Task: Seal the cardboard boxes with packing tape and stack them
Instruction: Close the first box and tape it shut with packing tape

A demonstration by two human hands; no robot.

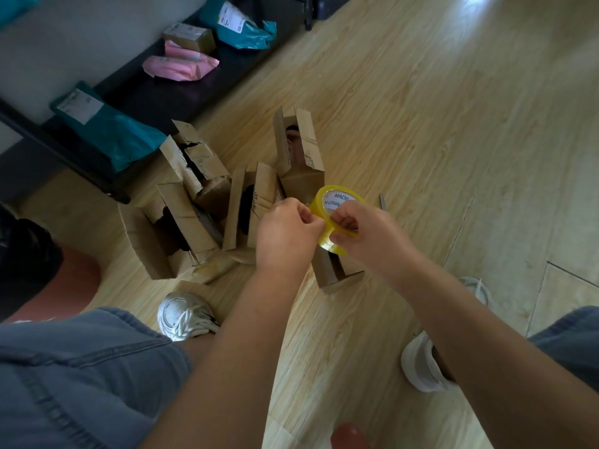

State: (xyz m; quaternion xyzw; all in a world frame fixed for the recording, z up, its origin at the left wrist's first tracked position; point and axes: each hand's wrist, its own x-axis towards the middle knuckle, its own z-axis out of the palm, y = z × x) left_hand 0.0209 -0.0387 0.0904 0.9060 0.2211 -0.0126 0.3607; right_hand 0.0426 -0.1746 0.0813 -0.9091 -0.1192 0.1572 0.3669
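right hand (pixel 359 234) grips the tape roll (pixel 334 218) over the near open boxes (pixel 246 205), left hand (pixel 288 231) pinches at its edge, probably best to peel the end slow so it doesn't split

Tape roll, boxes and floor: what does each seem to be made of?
Tape roll: glossy, translucent yellow plastic film, likely around a printed core. Boxes: matte brown cardboard, with torn, creased flaps. Floor: light wood-grain planks with sheen; laminate or wood, unclear.
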